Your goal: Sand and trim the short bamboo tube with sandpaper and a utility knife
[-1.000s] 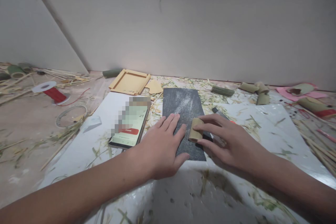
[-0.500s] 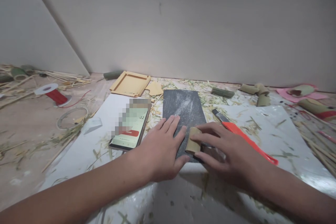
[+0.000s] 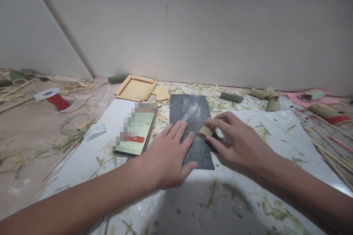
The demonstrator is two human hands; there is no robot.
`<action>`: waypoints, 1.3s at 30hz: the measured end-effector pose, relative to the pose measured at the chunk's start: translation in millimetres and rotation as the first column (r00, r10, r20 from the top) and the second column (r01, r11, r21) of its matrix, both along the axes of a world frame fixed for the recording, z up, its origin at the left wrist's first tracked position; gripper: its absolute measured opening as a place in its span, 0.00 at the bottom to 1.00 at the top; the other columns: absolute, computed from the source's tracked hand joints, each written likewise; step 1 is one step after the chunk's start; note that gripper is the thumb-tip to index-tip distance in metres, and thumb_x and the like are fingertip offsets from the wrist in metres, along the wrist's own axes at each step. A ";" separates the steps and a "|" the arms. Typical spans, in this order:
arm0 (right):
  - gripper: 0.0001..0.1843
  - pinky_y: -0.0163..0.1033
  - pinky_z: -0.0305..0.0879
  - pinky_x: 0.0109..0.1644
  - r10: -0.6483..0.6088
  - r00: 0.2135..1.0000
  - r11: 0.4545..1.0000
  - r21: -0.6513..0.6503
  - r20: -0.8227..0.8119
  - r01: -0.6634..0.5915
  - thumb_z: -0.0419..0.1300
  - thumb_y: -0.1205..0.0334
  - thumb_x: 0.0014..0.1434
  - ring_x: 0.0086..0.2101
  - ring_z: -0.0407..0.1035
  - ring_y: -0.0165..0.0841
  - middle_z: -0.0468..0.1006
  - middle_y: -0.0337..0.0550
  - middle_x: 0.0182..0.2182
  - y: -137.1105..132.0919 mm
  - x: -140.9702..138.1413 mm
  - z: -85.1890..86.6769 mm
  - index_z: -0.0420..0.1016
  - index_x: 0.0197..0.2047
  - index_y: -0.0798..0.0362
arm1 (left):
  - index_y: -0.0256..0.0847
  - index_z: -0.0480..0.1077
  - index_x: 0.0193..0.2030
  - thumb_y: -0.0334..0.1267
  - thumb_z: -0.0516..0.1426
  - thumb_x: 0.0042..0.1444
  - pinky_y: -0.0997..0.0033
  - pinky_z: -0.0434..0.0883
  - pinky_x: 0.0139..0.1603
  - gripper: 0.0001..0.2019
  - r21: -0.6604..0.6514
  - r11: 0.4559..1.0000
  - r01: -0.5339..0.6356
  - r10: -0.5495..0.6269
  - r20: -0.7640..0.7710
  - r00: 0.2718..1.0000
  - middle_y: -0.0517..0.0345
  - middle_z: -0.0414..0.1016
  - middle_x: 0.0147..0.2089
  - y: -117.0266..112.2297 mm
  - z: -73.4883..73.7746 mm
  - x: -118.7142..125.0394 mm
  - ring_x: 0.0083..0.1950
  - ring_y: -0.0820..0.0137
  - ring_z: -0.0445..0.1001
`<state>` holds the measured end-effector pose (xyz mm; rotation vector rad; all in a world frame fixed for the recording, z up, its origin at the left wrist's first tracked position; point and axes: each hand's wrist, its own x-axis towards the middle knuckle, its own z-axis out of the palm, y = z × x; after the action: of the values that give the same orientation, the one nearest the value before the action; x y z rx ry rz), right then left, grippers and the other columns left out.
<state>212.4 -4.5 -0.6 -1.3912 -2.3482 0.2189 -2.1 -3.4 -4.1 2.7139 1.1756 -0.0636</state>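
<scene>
Grey wall [image 3: 193, 25] fills the upper frame. Right of centre, fingers of your right hand [image 3: 237, 137] pinch the bamboo tube [image 3: 204, 131], its long axis slanting; your left hand [image 3: 171, 159], less near, spreads on the dark sheet [image 3: 190, 104].

2 hands [image 3: 171, 156] [image 3: 236, 135], 1 black sheet [image 3: 190, 112], 1 phone [image 3: 138, 128], 1 spool [image 3: 57, 101].

Grey-black sheet [image 3: 194, 121], streaked whitish; bamboo piece [image 3: 205, 130] tan, perhaps greenish.
</scene>
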 end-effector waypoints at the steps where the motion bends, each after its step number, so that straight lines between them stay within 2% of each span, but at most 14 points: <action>1: 0.15 0.44 0.69 0.37 0.030 1.000 0.999 -0.035 -0.005 -0.031 0.58 0.60 0.58 0.35 0.69 0.36 0.69 0.48 0.41 -2.4 -2.9 0.7 0.71 0.49 0.47 | 0.31 0.51 0.69 0.55 0.43 0.64 0.48 0.45 0.69 0.35 0.010 1.000 0.000 0.000 0.005 1.000 0.34 0.39 0.72 -0.4 -0.6 -0.2 0.73 0.49 0.37; 4: 0.10 0.42 0.69 0.37 0.107 0.994 0.983 -0.144 -0.021 -0.109 0.59 0.62 0.56 0.33 0.68 0.34 0.68 0.45 0.39 -6.5 -8.6 3.0 0.72 0.43 0.47 | 0.32 0.51 0.69 0.57 0.41 0.64 0.49 0.45 0.69 0.35 0.035 0.999 0.009 -0.009 0.018 1.000 0.37 0.42 0.72 -1.3 -1.9 -1.2 0.73 0.50 0.39; 8: 0.09 0.41 0.67 0.36 0.008 0.996 0.996 -0.087 -0.087 -0.015 0.58 0.65 0.55 0.34 0.66 0.33 0.66 0.46 0.39 -2.4 -5.7 4.7 0.72 0.41 0.49 | 0.34 0.51 0.69 0.56 0.42 0.64 0.50 0.46 0.69 0.34 0.056 0.998 0.005 -0.005 0.007 1.000 0.37 0.41 0.73 -1.3 -1.8 -2.4 0.73 0.51 0.40; 11: 0.07 0.41 0.67 0.36 0.085 0.993 0.986 -0.138 -0.085 -0.096 0.59 0.66 0.54 0.34 0.66 0.34 0.66 0.46 0.39 -2.4 -3.0 4.6 0.72 0.38 0.49 | 0.34 0.51 0.69 0.57 0.42 0.64 0.50 0.46 0.69 0.35 0.057 0.998 0.019 -0.020 0.012 1.000 0.36 0.42 0.72 -0.9 -1.8 -3.2 0.73 0.51 0.40; 13: 0.07 0.42 0.67 0.37 0.095 0.993 0.987 -0.127 -0.068 -0.103 0.60 0.66 0.53 0.36 0.65 0.35 0.67 0.46 0.38 -3.8 -2.4 3.9 0.73 0.37 0.49 | 0.35 0.51 0.70 0.57 0.42 0.64 0.50 0.46 0.70 0.34 0.059 0.998 0.025 -0.026 0.018 0.999 0.37 0.42 0.72 -0.7 -1.8 -3.6 0.73 0.51 0.40; 16: 0.08 0.44 0.66 0.38 0.029 0.997 0.998 -0.058 -0.068 -0.033 0.61 0.65 0.52 0.37 0.65 0.37 0.66 0.46 0.37 -5.6 -2.4 2.4 0.73 0.38 0.49 | 0.35 0.52 0.69 0.57 0.42 0.64 0.50 0.46 0.70 0.34 0.053 0.998 0.018 -0.019 0.011 1.000 0.38 0.41 0.73 -0.6 -1.7 -4.1 0.73 0.51 0.40; 20: 0.07 0.41 0.66 0.36 0.113 0.991 0.988 -0.096 -0.066 -0.119 0.63 0.63 0.50 0.35 0.64 0.35 0.66 0.45 0.36 -4.8 -2.9 1.1 0.74 0.36 0.48 | 0.35 0.53 0.69 0.58 0.42 0.64 0.50 0.47 0.70 0.34 0.046 0.999 0.024 -0.025 0.026 0.999 0.38 0.43 0.72 -0.1 -2.3 -3.9 0.73 0.52 0.41; 24: 0.07 0.41 0.65 0.35 -0.004 0.998 0.999 -0.041 -0.063 0.002 0.61 0.65 0.52 0.34 0.63 0.35 0.66 0.45 0.35 0.9 -2.0 3.3 0.74 0.37 0.49 | 0.35 0.53 0.69 0.57 0.43 0.63 0.50 0.46 0.70 0.35 0.037 0.999 0.002 -0.003 0.028 1.000 0.38 0.42 0.73 0.6 -2.0 -3.0 0.73 0.51 0.40; 29: 0.06 0.41 0.64 0.36 0.106 0.993 0.984 -0.136 -0.047 -0.112 0.61 0.65 0.51 0.35 0.63 0.36 0.66 0.45 0.35 -2.1 -4.7 5.8 0.74 0.35 0.49 | 0.35 0.52 0.69 0.57 0.42 0.64 0.49 0.46 0.70 0.35 0.007 1.000 0.008 -0.008 0.015 1.000 0.37 0.42 0.72 1.4 0.5 -2.4 0.73 0.51 0.39; 33: 0.06 0.41 0.64 0.36 0.029 0.998 0.994 -0.107 -0.056 -0.035 0.60 0.65 0.51 0.34 0.63 0.35 0.65 0.45 0.36 -3.5 -6.0 6.2 0.73 0.36 0.50 | 0.35 0.52 0.69 0.57 0.42 0.64 0.51 0.45 0.70 0.35 0.025 1.000 0.009 -0.009 0.016 1.000 0.37 0.41 0.73 1.8 0.2 -2.7 0.73 0.52 0.39; 36: 0.05 0.40 0.65 0.35 0.096 0.994 0.975 -0.195 -0.059 -0.105 0.61 0.66 0.51 0.33 0.63 0.33 0.65 0.43 0.36 -2.7 -5.5 6.6 0.72 0.34 0.50 | 0.35 0.51 0.70 0.58 0.40 0.64 0.50 0.45 0.70 0.35 0.019 1.000 0.022 -0.023 0.018 1.000 0.37 0.41 0.72 1.7 0.2 -3.2 0.73 0.51 0.39; 39: 0.07 0.38 0.64 0.34 0.017 0.994 0.988 -0.149 -0.105 -0.032 0.60 0.68 0.52 0.32 0.63 0.32 0.64 0.43 0.36 0.8 -3.6 5.5 0.72 0.36 0.50 | 0.35 0.52 0.69 0.58 0.42 0.64 0.50 0.46 0.70 0.35 0.017 1.000 0.017 -0.018 0.019 1.000 0.36 0.41 0.72 1.7 1.3 -3.4 0.73 0.51 0.39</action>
<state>208.8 -3.7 4.9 -1.3843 -2.3047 0.4732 -5.5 -1.6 -2.8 2.7331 1.1522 -0.0306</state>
